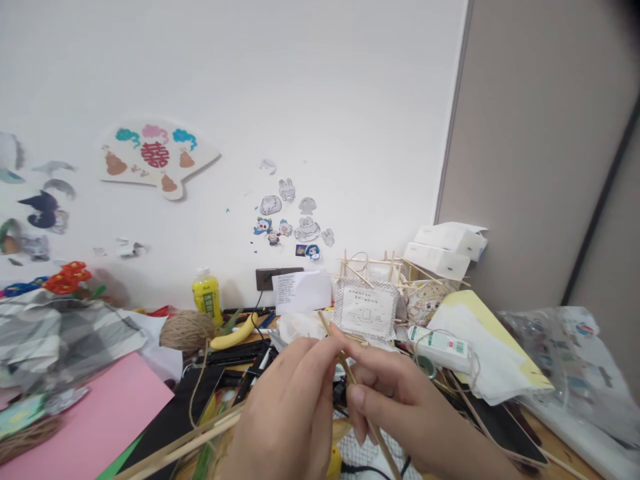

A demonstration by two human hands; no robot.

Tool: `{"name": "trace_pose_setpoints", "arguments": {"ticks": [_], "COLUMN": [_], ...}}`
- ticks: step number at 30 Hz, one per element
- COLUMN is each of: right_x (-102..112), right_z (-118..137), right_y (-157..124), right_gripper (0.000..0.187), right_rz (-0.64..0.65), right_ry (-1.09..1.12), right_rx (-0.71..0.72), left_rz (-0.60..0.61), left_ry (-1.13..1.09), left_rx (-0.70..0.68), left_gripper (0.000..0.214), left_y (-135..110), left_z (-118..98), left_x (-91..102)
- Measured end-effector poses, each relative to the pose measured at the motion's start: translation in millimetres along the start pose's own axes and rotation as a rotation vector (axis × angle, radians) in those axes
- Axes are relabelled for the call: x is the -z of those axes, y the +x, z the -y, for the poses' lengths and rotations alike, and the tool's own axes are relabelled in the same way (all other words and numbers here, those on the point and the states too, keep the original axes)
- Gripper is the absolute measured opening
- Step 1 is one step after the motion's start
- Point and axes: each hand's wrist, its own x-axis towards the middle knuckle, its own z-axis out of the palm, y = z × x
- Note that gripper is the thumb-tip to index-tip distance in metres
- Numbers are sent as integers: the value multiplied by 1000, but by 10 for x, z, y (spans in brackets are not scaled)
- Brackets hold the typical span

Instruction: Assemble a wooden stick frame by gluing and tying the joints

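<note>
Both my hands meet low in the middle of the view over a cluttered desk. My left hand (287, 407) is closed, its fingertips pinching a thin wooden stick (336, 347) that slants up to the left. My right hand (400, 407) is closed on the same stick lower down, thumb pressed along it. The stick's lower end runs out past my right palm toward the bottom edge. More long sticks (190, 443) lie under my left hand. Black netting (363, 453) shows beneath my hands.
A twine ball (187, 331), banana (235, 335) and yellow bottle (207, 295) stand behind, left. Pink paper (100, 420) lies at the left. A stick frame (373, 270), white boxes (445, 250), a yellow-edged sheet (495, 353) and plastic bags (570, 373) crowd the right.
</note>
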Motion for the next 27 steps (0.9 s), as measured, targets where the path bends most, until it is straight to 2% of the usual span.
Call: {"name": "trace_pose_setpoints", "arguments": {"ticks": [5,18,20,27], "right_x": [1,-8,-5,-6], "right_z": [4,8,11,-7], "right_y": [11,26,24,13], "right_gripper": [53,52,52,53], "right_rz": [-5,-5,0,-2], "right_ry": [2,2,11,32], "right_rx": [0,0,-10,-28], "left_rz": [14,-3,2,-100], "left_ry": [-42,37,50,-46], "left_rx": [25,24,50,177], "left_gripper": [29,33,33,16], "left_y": [2,-12,-19,-28], "left_z": [-33,-58,-68,-89], "left_x": [25,35,55,45]}}
